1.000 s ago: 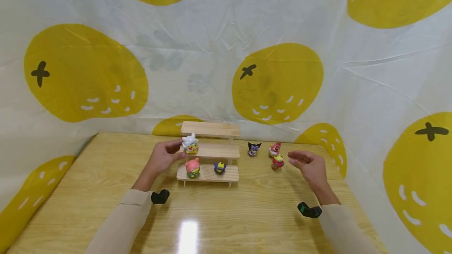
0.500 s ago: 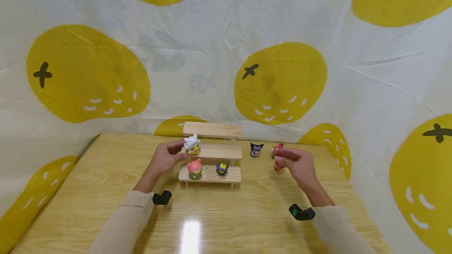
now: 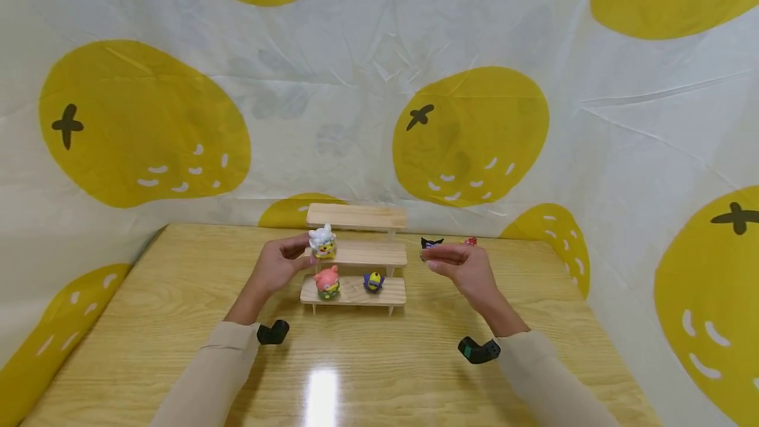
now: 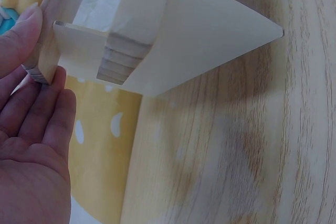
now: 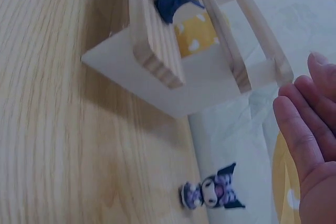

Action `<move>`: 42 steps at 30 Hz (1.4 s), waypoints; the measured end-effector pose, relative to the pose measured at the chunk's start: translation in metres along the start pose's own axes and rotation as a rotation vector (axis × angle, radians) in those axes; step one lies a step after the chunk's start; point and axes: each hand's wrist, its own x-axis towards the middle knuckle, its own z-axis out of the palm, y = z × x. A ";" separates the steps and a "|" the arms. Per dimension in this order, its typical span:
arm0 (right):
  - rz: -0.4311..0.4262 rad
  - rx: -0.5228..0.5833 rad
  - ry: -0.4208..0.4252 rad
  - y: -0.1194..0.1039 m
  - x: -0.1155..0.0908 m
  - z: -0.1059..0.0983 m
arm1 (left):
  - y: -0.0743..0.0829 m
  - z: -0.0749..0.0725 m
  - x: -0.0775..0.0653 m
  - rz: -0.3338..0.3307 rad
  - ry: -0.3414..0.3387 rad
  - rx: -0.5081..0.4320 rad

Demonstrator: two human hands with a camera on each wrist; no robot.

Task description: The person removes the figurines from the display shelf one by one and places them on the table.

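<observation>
A three-tier wooden display stand [image 3: 356,254] stands toward the back of the table. My left hand [image 3: 277,265] grips the left end of its middle tier, thumb [image 4: 23,40] on one side and fingers [image 4: 50,98] on the other. Beside that thumb sits a yellow figurine with a white hat [image 3: 323,242]. A pink figurine [image 3: 327,282] and a yellow-and-purple figurine [image 3: 373,282] stand on the lowest tier. My right hand [image 3: 468,275] hovers right of the stand, fingers extended, nothing visible between them. It partly covers a figurine with a black pointed hood [image 5: 212,190].
Behind my right hand the red top of another figurine [image 3: 470,241] shows. The wooden table [image 3: 415,361] reaches a white cloth with large yellow fruit prints [image 3: 468,137] at the back and sides. Each wrist wears a black device, such as the right one [image 3: 479,350].
My right hand has moved left, past the red figurines to the black-hooded one, and now hides the red-clothed green-headed figurine. The left hand keeps its place on the stand.
</observation>
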 end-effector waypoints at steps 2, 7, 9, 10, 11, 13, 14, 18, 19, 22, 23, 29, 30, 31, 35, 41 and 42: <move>0.017 0.007 -0.014 -0.003 0.004 0.007 | 0.000 0.000 0.000 0.005 -0.001 -0.007; 0.069 0.006 -0.057 -0.014 0.012 0.027 | -0.002 0.001 0.000 -0.004 -0.004 -0.013; 0.082 0.011 -0.080 -0.018 0.016 0.034 | -0.002 0.001 -0.001 -0.007 -0.001 -0.007; 0.088 0.015 -0.089 -0.020 0.017 0.038 | -0.002 0.001 -0.001 -0.007 -0.001 -0.006; 0.094 0.019 -0.096 -0.021 0.019 0.041 | -0.002 0.002 -0.001 -0.006 -0.001 -0.005; 0.106 0.020 -0.108 -0.025 0.023 0.046 | 0.000 0.002 -0.001 0.001 0.000 -0.010; 0.110 0.019 -0.111 -0.026 0.025 0.048 | 0.000 0.002 -0.001 0.007 0.000 -0.012; 0.113 0.013 -0.135 -0.030 0.031 0.055 | 0.000 0.003 0.000 0.013 0.003 -0.011; 0.111 0.018 -0.142 -0.031 0.033 0.057 | 0.000 0.003 0.001 0.015 0.005 -0.008; 0.105 0.032 -0.155 -0.033 0.036 0.061 | 0.000 0.003 0.001 0.020 0.007 -0.002; 0.107 0.039 -0.156 -0.034 0.037 0.063 | 0.000 0.003 0.001 0.021 0.006 -0.002; 0.138 0.037 -0.191 -0.039 0.043 0.075 | 0.001 0.003 0.000 0.023 0.007 0.003; 0.142 0.033 -0.198 -0.040 0.044 0.078 | 0.000 0.003 0.000 0.021 0.009 0.003; 0.144 0.030 -0.205 -0.040 0.045 0.081 | 0.000 0.002 0.000 0.021 0.010 0.005; 0.135 0.004 -0.231 -0.043 0.047 0.092 | 0.000 0.003 -0.002 0.012 -0.002 0.017; 0.122 -0.012 -0.263 -0.047 0.054 0.105 | 0.000 0.002 -0.001 0.003 0.004 0.016; 0.125 -0.011 -0.266 -0.048 0.055 0.107 | 0.000 0.002 -0.001 0.003 0.006 0.012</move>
